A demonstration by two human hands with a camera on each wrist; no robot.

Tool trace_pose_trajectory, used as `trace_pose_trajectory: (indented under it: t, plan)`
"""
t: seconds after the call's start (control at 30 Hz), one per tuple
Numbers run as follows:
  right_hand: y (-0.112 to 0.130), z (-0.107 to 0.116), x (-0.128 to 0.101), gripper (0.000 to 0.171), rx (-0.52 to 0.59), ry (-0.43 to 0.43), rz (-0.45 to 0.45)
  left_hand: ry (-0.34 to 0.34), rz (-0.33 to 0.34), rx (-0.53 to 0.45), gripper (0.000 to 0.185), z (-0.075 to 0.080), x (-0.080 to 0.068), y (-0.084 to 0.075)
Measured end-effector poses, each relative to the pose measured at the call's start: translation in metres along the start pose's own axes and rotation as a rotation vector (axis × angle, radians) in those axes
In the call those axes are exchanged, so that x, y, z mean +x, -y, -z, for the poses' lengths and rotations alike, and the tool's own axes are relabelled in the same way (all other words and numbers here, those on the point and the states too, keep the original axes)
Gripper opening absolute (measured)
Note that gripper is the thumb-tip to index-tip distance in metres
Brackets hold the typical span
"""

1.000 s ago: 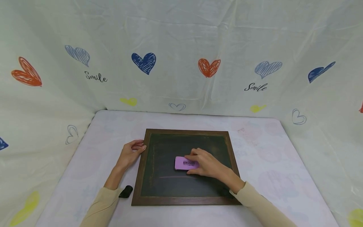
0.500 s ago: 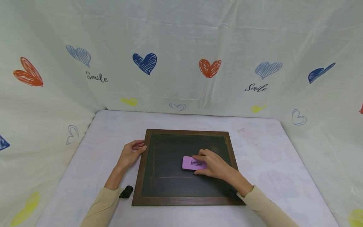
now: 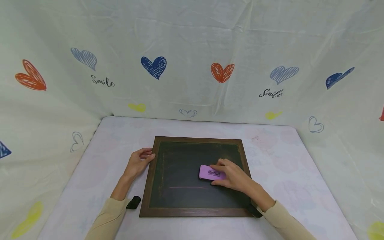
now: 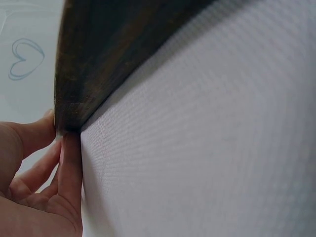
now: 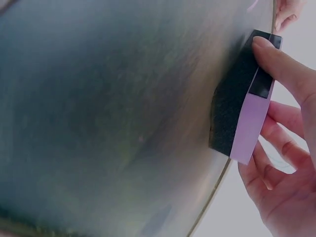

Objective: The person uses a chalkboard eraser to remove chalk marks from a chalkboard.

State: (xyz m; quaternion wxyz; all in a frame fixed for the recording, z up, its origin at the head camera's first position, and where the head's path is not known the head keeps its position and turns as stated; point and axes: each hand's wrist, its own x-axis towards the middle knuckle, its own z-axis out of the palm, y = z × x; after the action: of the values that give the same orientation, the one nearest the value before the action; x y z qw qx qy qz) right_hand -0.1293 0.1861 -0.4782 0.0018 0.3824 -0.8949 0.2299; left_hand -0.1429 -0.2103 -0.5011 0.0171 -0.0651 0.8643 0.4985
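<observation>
A chalkboard point(image 3: 180, 196) in a brown wooden frame lies on the table. My left hand point(image 3: 139, 163) holds its left edge, thumb on the frame and fingers against the side; the left wrist view shows the fingers point(image 4: 70, 173) low against the dark edge. Over the middle right of the board, my right hand point(image 3: 235, 175) grips a purple eraser point(image 3: 207, 172) between thumb and fingers. Its black felt point(image 5: 234, 94) faces the board in the right wrist view. A faint pink chalk line point(image 3: 187, 187) runs across the board below the eraser.
The board lies on a white table point(image 3: 120, 133) with a pale pattern. Beside the left sleeve is a small black object point(image 3: 133, 202), and another dark piece point(image 3: 255, 210) shows at the right cuff. A white curtain point(image 3: 186, 40) printed with hearts stands behind.
My right hand has slid the eraser rightward across the board. The left hand has stayed at the left edge of the frame. More of the pink line shows.
</observation>
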Motion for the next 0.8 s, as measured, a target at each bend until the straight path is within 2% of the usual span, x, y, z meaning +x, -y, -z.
trace_pose_trajectory:
  t: [0.17, 0.33, 0.53, 0.8]
  plan:
    - [-0.001, 0.002, -0.005, 0.059, -0.019, -0.027, 0.021, 0.016, -0.011, -0.011, 0.042, 0.000, 0.000, -0.002]
    - [0.002, 0.011, -0.013, 0.060, -0.028, -0.050, 0.003, 0.030, -0.002, -0.006, 0.043, 0.002, 0.000, -0.003]
    - [0.003, 0.022, -0.026, 0.059, -0.036, -0.037, -0.016, 0.028, -0.007, -0.002, 0.043, 0.002, 0.001, -0.002]
    - [0.005, 0.025, -0.044, 0.056, -0.044, -0.043, -0.027, 0.025, -0.014, -0.007, 0.043, 0.002, 0.001, 0.001]
